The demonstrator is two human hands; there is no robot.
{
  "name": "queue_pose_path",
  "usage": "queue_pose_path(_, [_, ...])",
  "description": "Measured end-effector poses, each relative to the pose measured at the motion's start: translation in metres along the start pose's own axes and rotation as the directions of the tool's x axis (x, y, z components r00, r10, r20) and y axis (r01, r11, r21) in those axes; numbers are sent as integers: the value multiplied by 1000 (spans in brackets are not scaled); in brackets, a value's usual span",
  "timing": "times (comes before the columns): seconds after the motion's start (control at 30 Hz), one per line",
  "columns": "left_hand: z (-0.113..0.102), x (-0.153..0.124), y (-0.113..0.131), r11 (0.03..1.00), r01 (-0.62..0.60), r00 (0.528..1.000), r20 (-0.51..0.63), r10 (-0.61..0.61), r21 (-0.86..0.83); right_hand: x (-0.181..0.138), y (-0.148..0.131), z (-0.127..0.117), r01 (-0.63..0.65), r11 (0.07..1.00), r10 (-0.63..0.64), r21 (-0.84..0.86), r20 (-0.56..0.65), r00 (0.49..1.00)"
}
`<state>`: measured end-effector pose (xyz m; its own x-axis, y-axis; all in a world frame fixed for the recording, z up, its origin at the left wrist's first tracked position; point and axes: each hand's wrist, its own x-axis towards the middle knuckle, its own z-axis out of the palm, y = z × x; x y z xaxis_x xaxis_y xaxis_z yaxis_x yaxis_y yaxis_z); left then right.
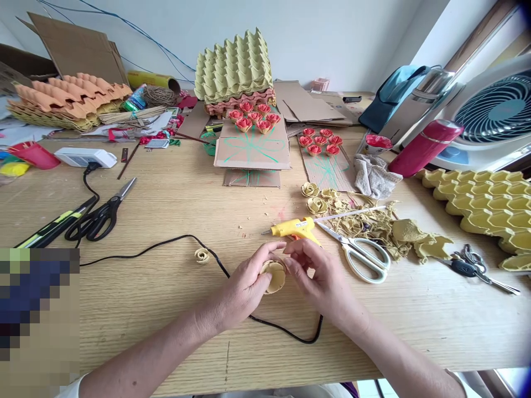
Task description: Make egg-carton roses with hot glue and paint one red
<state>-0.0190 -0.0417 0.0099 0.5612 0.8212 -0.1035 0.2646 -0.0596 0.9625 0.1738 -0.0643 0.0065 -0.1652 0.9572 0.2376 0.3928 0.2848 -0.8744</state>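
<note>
My left hand point(252, 276) grips a pale yellow cup cut from an egg carton point(275, 279), thumb inside it and fingers around its outer side. The cup's scalloped rim faces up toward me. At its right edge, my right hand point(319, 276) has thumb and forefinger closed together on the rim; the exact contact is partly hidden. Just beyond my hands lies a yellow hot glue gun point(292, 228) with a glue stick in its back. A small rolled yellow paper-pulp bud point(202, 256) rests on the table to the left, beside the black cord point(286, 330).
White-handled scissors point(365, 260), carton scraps point(373, 229), yellow roses point(317, 206) and keys point(468, 268) lie to the right. Black scissors point(103, 215) and a cutter point(52, 224) are left. Red flowers on cardboard point(253, 146) and stacked egg trays point(234, 69) stand behind.
</note>
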Motion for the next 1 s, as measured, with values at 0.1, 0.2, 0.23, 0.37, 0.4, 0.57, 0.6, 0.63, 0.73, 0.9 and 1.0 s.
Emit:
queue_pose_path(0.1, [-1,0,1,999,-27,999,-20,27,-27,0,-1,-1,6,1000,-6,20,-9,1000])
queue_pose_path(0.2, [-1,1,0,997,-58,998,-21,57,-44,0,-3,0,58,998,-58,-17,11,998])
queue_pose_path(0.23, [-1,1,0,997,-62,998,-22,61,-43,0,-4,1,68,997,-68,-26,17,998])
queue_pose_path(0.37, [1,1,-3,997,-75,997,-23,74,-34,1,-3,4,96,995,-96,-33,12,995])
queue_pose_path(0.4, [1,1,-4,996,-78,997,-23,78,-31,1,-2,4,105,994,-104,-33,13,994])
queue_pose_path(0.57, [2,2,-1,996,-62,996,-71,57,-66,1,0,2,61,998,-61,12,-24,998])
queue_pose_path(0.6, [2,3,0,994,-67,994,-92,59,-90,0,-1,1,40,999,-39,37,-36,999])
queue_pose_path(0.63, [2,3,1,991,-76,992,-114,63,-112,-1,-2,1,22,998,-20,62,-41,999])
queue_pose_path(0.73, [2,2,2,982,-95,986,-152,71,-160,-4,-3,3,-8,996,8,86,-2,1000])
queue_pose_path(0.9, [-1,-2,0,963,-15,996,-87,-9,-268,-4,0,7,-38,995,35,96,32,999])
queue_pose_path(1.0, [-6,-4,0,941,121,991,-17,-133,-316,-2,2,5,-27,996,26,88,13,1000])
